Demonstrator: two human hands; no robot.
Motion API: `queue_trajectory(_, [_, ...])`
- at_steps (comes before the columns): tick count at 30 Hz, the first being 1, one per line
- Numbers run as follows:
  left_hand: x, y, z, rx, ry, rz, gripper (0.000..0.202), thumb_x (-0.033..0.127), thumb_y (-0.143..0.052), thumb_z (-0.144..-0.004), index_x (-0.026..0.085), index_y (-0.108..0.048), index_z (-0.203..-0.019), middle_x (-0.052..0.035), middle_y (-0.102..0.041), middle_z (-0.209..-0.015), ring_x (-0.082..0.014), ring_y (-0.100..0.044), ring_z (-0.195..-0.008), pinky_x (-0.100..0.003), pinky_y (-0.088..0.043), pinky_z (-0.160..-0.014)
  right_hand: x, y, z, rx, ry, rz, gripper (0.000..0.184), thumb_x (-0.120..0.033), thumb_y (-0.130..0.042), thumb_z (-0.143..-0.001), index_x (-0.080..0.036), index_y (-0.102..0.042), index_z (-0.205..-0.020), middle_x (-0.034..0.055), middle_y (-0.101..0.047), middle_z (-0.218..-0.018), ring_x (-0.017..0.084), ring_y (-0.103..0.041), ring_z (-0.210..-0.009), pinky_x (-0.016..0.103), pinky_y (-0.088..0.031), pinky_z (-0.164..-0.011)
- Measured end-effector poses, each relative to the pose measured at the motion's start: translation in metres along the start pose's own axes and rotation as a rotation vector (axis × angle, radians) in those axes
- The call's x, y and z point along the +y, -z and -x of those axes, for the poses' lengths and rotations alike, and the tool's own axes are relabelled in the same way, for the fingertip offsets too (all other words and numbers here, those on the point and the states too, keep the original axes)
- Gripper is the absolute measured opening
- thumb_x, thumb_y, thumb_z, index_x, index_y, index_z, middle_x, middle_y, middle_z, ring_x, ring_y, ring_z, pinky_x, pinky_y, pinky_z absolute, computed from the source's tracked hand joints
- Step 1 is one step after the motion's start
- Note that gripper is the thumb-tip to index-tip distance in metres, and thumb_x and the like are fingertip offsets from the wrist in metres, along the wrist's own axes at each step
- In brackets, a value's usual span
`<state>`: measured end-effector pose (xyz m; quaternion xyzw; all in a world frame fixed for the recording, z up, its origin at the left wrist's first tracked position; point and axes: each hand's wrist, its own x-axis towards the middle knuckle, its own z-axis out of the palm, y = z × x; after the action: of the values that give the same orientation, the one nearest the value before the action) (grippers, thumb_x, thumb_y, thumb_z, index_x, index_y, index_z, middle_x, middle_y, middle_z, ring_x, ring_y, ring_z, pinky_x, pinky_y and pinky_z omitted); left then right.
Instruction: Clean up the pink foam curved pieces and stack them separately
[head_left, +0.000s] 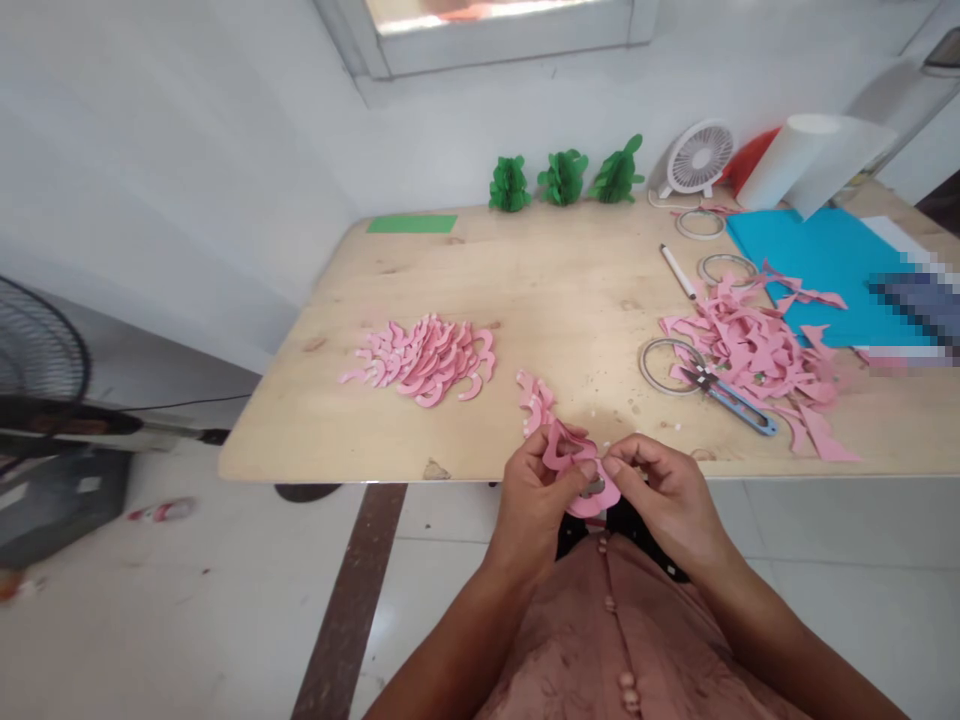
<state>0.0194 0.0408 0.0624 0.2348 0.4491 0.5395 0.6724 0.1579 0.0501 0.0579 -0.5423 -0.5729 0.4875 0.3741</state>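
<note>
Pink cut-outs are pinched between left hand and right hand, both closed on them, just off the worktop's near edge (piece-joining, seemingly). Careful alignment is called for; a small stack lies adjacent.

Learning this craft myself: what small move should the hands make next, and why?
Probably press the pink pieces together: the left hand and right hand both pinch them at the table edge, with a small stack just beyond.

Pale wooden table; pink cut-out pile, pink scraps, scissors, blue sheet, green paper
</note>
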Motion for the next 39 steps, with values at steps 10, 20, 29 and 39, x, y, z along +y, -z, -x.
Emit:
queue_trajectory(10, [0.006, 0.003, 0.0, -0.091, 0.12, 0.176, 0.028, 0.032, -0.072, -0.072, 0.016, -0.065, -0.095, -0.0044, -0.065, -0.081, -0.0162, -0.061, -0.073, -0.029, -0.049, -0.071, 0.006, -0.001, 0.0, 0.034, -0.052, -0.083, 0.019, -0.034, -0.057, -0.084, -0.018, -0.062, -0.075, 0.0013, -0.06, -0.067, 0.016, -0.054, -0.064, 0.027, -0.045, -0.062])
queue_trajectory(20, [-0.004, 0.007, 0.0, -0.031, 0.151, 0.151, 0.03, 0.02, -0.078, -0.065, 0.015, -0.063, -0.091, -0.0009, -0.064, -0.077, -0.011, -0.059, -0.068, -0.024, -0.046, -0.07, 0.003, -0.002, 0.001, 0.014, -0.035, -0.075, 0.021, -0.034, -0.056, -0.085, -0.018, -0.061, -0.074, 0.0011, -0.06, -0.068, 0.015, -0.054, -0.065, 0.027, -0.045, -0.063])
queue_trajectory(29, [-0.001, 0.002, 0.0, -0.005, 0.155, 0.125, 0.028, 0.02, -0.08, -0.063, 0.016, -0.061, -0.083, 0.0017, -0.062, -0.069, -0.0101, -0.057, -0.062, -0.022, -0.044, -0.065, 0.002, -0.003, 0.001, 0.0, 0.003, -0.051, 0.02, -0.032, -0.056, -0.085, -0.018, -0.063, -0.074, 0.0016, -0.062, -0.067, 0.016, -0.055, -0.063, 0.026, -0.045, -0.062])
queue_trajectory(39, [-0.001, 0.0, -0.002, -0.006, 0.12, 0.107, 0.022, 0.019, -0.077, -0.065, 0.016, -0.058, -0.076, 0.0026, -0.06, -0.067, -0.01, -0.055, -0.063, -0.023, -0.043, -0.067, -0.005, -0.003, 0.003, -0.014, 0.035, 0.021, 0.015, -0.03, -0.057, -0.084, -0.019, -0.061, -0.074, 0.0007, -0.063, -0.067, 0.016, -0.057, -0.064, 0.026, -0.046, -0.064])
